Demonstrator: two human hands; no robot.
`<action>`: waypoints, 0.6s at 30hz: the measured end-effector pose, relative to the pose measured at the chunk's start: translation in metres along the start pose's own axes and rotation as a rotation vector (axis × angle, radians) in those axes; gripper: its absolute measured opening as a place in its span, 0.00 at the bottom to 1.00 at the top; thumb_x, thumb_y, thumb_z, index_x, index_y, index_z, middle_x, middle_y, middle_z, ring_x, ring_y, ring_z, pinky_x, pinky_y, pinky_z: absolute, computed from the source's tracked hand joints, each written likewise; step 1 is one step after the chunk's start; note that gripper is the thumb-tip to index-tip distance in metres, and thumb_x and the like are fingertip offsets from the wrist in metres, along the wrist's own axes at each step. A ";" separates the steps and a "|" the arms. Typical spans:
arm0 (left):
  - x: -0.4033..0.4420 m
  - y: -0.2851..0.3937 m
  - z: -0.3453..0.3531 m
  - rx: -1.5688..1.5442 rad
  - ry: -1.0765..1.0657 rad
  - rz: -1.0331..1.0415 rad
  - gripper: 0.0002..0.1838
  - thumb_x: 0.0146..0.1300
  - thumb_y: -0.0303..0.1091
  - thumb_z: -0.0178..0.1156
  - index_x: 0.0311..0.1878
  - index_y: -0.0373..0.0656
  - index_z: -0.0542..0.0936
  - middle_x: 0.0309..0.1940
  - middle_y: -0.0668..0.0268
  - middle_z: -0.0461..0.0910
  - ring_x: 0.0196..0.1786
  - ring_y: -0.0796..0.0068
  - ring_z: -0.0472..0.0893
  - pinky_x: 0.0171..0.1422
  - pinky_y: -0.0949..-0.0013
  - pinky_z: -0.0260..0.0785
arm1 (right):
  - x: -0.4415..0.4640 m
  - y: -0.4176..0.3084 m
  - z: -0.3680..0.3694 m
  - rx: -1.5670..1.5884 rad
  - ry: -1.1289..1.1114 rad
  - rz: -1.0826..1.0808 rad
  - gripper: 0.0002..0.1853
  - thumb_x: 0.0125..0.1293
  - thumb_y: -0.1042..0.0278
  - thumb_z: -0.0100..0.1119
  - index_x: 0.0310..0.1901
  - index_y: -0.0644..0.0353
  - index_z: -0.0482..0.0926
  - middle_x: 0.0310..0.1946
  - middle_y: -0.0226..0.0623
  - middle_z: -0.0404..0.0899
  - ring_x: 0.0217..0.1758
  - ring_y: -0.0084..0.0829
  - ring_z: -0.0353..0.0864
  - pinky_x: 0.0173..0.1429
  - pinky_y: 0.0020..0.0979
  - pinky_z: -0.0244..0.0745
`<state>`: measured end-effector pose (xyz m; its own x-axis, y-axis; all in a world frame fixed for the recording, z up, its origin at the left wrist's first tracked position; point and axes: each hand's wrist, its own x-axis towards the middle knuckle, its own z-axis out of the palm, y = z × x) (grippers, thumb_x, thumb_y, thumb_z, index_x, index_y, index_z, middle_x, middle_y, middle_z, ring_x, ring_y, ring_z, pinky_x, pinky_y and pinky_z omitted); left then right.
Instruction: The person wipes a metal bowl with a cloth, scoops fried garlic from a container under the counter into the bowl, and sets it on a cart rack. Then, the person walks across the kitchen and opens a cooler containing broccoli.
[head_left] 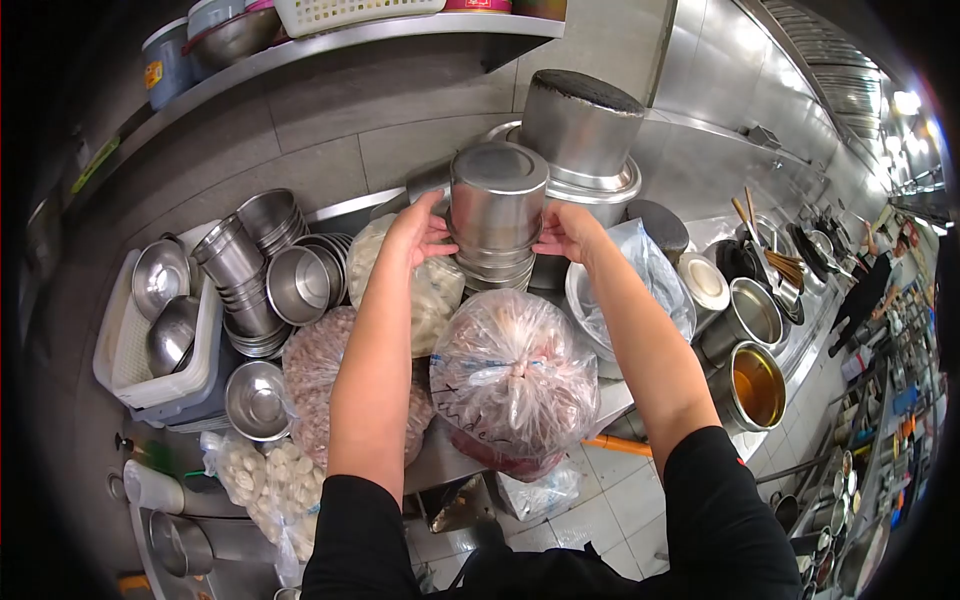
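A stack of upside-down steel pots [498,200] stands in front of me, near the wall. My left hand [420,230] grips its left side, fingertips against the metal. From the right, my right hand [568,232] presses its fingers to the same stack at about the same height. Just below the pots, a knotted clear plastic bag of pinkish meat [515,375] sits at the counter's front. A bag of pale food pieces [420,295] lies beside the stack under my left hand. Another bag of pinkish pieces [320,365] is partly hidden by my left forearm.
Nested steel containers [250,285] and a white basket [120,345] with bowls stand left. Behind, a large pot with a blackened base [580,130] rests upside down. To the right are a plastic-lined tub [640,290] and a pot of amber liquid [757,385]. A shelf [400,40] runs above.
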<state>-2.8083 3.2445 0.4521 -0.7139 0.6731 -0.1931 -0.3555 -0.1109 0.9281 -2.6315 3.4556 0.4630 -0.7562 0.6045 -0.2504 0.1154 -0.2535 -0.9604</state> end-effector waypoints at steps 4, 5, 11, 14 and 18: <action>-0.002 0.005 0.004 0.037 -0.166 0.019 0.34 0.63 0.59 0.63 0.47 0.29 0.73 0.51 0.46 0.68 0.60 0.50 0.70 0.58 0.36 0.72 | -0.011 -0.010 0.005 0.065 0.064 0.048 0.12 0.65 0.58 0.59 0.33 0.59 0.74 0.27 0.32 0.69 0.33 0.31 0.74 0.48 0.56 0.83; -0.008 0.011 0.008 0.064 -0.158 -0.008 0.33 0.62 0.60 0.63 0.47 0.32 0.74 0.49 0.50 0.70 0.57 0.54 0.72 0.59 0.37 0.71 | -0.020 -0.016 0.009 0.085 0.070 0.039 0.14 0.66 0.56 0.60 0.35 0.59 0.74 0.27 0.32 0.68 0.35 0.32 0.75 0.52 0.60 0.80; -0.034 0.049 0.042 0.196 -0.108 0.283 0.30 0.61 0.58 0.66 0.50 0.40 0.78 0.46 0.61 0.77 0.52 0.67 0.74 0.59 0.56 0.66 | -0.054 -0.067 0.042 -0.057 0.046 -0.170 0.18 0.67 0.54 0.61 0.43 0.63 0.77 0.36 0.38 0.74 0.44 0.40 0.73 0.53 0.54 0.73; -0.042 0.055 0.057 0.142 -0.138 0.499 0.23 0.62 0.52 0.66 0.45 0.39 0.80 0.40 0.67 0.81 0.44 0.76 0.75 0.51 0.68 0.66 | -0.033 -0.058 0.048 -0.005 0.076 -0.316 0.13 0.61 0.66 0.62 0.44 0.64 0.80 0.34 0.37 0.80 0.37 0.33 0.75 0.46 0.42 0.70; -0.038 0.061 0.050 0.109 -0.045 0.542 0.15 0.62 0.44 0.65 0.44 0.43 0.79 0.44 0.65 0.83 0.50 0.71 0.79 0.56 0.64 0.67 | -0.020 -0.046 0.045 -0.174 0.170 -0.513 0.16 0.56 0.71 0.60 0.45 0.67 0.78 0.35 0.38 0.80 0.39 0.31 0.77 0.42 0.33 0.72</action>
<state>-2.7727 3.2492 0.5320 -0.7500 0.5715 0.3330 0.1220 -0.3754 0.9188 -2.6507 3.4212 0.5175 -0.6309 0.7340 0.2512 -0.1239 0.2243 -0.9666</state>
